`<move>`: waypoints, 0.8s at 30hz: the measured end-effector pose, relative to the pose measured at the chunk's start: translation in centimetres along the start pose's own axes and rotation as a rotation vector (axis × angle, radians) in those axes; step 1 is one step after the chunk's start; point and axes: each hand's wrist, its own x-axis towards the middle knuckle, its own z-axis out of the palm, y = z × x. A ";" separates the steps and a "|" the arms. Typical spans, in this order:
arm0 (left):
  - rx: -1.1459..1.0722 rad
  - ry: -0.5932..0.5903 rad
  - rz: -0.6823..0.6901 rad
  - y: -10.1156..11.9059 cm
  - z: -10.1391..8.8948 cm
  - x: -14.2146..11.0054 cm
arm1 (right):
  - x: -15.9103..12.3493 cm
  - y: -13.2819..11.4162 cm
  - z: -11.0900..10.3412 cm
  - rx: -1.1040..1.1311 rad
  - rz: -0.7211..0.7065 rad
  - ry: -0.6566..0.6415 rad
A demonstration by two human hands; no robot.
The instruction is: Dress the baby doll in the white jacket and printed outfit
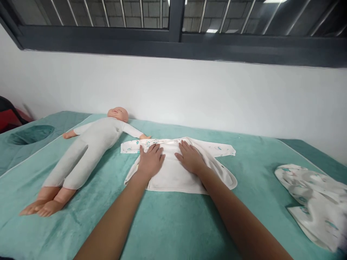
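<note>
A small white baby shirt (173, 177) with printed long sleeves lies spread on the green bed cover, its plain inner side facing up. My left hand (151, 160) rests flat on the left part of the shirt, fingers extended. On the right part, near the neckline, my right hand (191, 157) also lies flat with its fingers stretched out. Neither hand grips the cloth. To the left, a baby doll (94, 141) in a white cloth body lies on its back, one hand close to the shirt's left sleeve.
A crumpled white printed baby garment (317, 202) lies at the right on the green cover (173, 224). The cover has a round hollow (31, 134) at the far left, near a red and black object (9, 115). Behind stand a white wall (173, 90) and a dark window frame (173, 45).
</note>
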 end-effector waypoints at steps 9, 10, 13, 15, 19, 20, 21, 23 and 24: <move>-0.165 0.019 0.238 1.7 -2.2 -0.9 | 2.0 -1.7 0.4 0.043 -0.035 -0.033; -0.195 -0.022 0.258 1.8 -2.2 -1.1 | 2.5 -1.9 0.5 0.047 -0.011 -0.049; -0.196 -0.104 0.217 1.8 -1.7 -1.3 | 3.7 -2.2 0.8 0.054 0.058 -0.066; -0.151 -0.102 0.156 1.5 -1.2 -1.2 | 4.0 -2.3 0.9 0.054 0.085 -0.057; -0.112 -0.072 0.117 0.9 -0.6 -0.9 | 3.7 -2.4 0.9 0.057 0.076 -0.023; -0.116 -0.072 0.123 0.8 -0.7 -0.8 | 3.5 -2.4 0.9 0.059 0.058 -0.001; -0.121 -0.074 0.125 0.8 -0.8 -0.7 | 3.4 -2.5 0.8 0.064 0.028 0.022; -0.128 -0.073 0.117 0.8 -1.1 -0.7 | 3.1 -2.7 0.6 0.079 -0.055 0.058; -0.126 -0.069 0.112 0.9 -1.3 -0.7 | 3.1 -2.9 0.5 0.088 -0.098 0.066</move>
